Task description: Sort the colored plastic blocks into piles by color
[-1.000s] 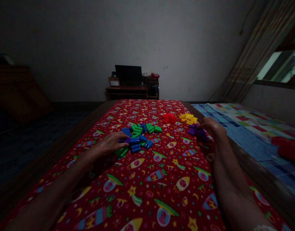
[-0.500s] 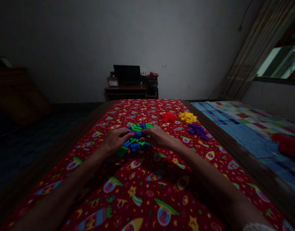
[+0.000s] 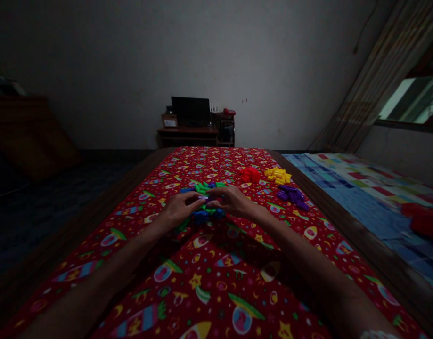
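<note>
My left hand [image 3: 181, 207] pinches a small purple plastic piece [image 3: 202, 197] between thumb and fingers, low over a mixed pile. My right hand [image 3: 232, 200] meets it from the other side, thumb and index finger curled around the purple piece's right end. Under and around both hands lie several green pieces [image 3: 201, 187] and blue pieces [image 3: 201, 217], partly hidden by the fingers. To the right are separate heaps: red pieces [image 3: 250, 175], yellow pieces [image 3: 278, 175] and purple pieces [image 3: 291, 194].
A red patterned cloth [image 3: 205, 268] covers the long table, whose dark brown edge [image 3: 318, 202] shows at the sides. Beyond stands a desk [image 3: 188, 131] with a black monitor [image 3: 191, 111]. A bed with checked covers [image 3: 347, 197] is at the right.
My hands have drawn closer over the pile, and the right fingers now reach the purple piece in the left hand. The view has shifted slightly.
</note>
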`<move>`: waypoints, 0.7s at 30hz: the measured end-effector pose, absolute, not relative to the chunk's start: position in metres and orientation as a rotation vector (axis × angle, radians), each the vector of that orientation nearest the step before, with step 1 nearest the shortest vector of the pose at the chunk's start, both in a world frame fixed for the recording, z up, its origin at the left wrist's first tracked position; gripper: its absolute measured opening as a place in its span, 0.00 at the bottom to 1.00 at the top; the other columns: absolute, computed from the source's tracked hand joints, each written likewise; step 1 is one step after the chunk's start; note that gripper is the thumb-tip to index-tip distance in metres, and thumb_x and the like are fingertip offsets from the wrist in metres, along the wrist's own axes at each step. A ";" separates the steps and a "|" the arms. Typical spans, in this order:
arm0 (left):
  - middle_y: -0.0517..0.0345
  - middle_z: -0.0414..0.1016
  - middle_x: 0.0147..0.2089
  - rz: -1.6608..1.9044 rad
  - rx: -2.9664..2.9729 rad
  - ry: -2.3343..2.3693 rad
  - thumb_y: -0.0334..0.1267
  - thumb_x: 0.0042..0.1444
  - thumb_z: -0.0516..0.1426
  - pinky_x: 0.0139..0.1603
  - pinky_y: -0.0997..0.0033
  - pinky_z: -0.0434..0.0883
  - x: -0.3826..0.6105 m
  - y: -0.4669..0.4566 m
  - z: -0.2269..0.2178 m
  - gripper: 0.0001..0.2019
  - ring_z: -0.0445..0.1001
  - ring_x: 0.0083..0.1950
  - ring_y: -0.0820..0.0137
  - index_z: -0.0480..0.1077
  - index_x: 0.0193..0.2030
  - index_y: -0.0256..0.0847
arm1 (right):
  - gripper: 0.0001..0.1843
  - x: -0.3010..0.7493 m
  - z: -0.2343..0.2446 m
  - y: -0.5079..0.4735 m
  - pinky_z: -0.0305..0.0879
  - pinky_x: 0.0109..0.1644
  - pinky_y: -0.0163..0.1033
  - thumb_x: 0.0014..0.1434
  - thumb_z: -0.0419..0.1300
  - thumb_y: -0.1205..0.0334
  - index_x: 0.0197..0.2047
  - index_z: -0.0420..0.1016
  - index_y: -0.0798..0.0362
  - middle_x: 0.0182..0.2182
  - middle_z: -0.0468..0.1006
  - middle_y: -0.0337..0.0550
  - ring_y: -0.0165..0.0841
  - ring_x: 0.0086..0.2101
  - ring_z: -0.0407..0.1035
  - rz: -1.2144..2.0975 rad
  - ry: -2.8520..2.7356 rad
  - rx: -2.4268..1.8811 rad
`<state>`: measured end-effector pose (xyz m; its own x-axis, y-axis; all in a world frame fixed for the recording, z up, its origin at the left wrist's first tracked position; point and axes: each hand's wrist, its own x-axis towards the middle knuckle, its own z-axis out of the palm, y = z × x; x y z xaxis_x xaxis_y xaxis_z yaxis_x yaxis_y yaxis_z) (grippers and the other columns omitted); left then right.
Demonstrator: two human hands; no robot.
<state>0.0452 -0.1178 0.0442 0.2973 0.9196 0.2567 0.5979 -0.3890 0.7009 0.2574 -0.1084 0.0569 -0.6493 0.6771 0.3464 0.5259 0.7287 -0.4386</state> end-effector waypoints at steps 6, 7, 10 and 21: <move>0.51 0.80 0.45 0.980 2.167 1.406 0.55 0.58 0.50 0.48 0.62 0.74 0.046 -0.114 0.038 0.23 0.77 0.46 0.60 0.72 0.48 0.39 | 0.12 0.277 0.074 -0.101 0.52 0.33 0.32 0.65 0.56 0.60 0.43 0.80 0.55 0.32 0.80 0.44 0.30 0.31 0.69 0.124 -2.389 -1.256; 0.49 0.78 0.48 1.036 2.220 1.464 0.53 0.59 0.49 0.52 0.59 0.72 0.041 -0.110 0.035 0.23 0.75 0.50 0.59 0.71 0.50 0.39 | 0.13 0.291 0.079 -0.095 0.53 0.33 0.32 0.65 0.55 0.60 0.42 0.80 0.56 0.32 0.80 0.45 0.30 0.31 0.69 0.072 -2.357 -1.364; 0.43 0.73 0.55 1.163 2.296 1.666 0.48 0.60 0.45 0.62 0.54 0.65 0.018 -0.095 0.018 0.23 0.70 0.58 0.56 0.69 0.53 0.36 | 0.14 0.346 0.093 -0.079 0.57 0.36 0.33 0.65 0.56 0.59 0.42 0.81 0.57 0.36 0.81 0.50 0.33 0.36 0.72 -0.085 -2.194 -1.780; 0.45 0.76 0.49 1.044 2.141 1.958 0.43 0.54 0.46 0.56 0.55 0.70 -0.029 -0.071 -0.016 0.19 0.74 0.51 0.56 0.70 0.46 0.40 | 0.11 0.459 0.102 -0.082 0.65 0.37 0.30 0.56 0.61 0.67 0.40 0.84 0.53 0.39 0.84 0.47 0.34 0.39 0.76 0.110 -2.004 -2.367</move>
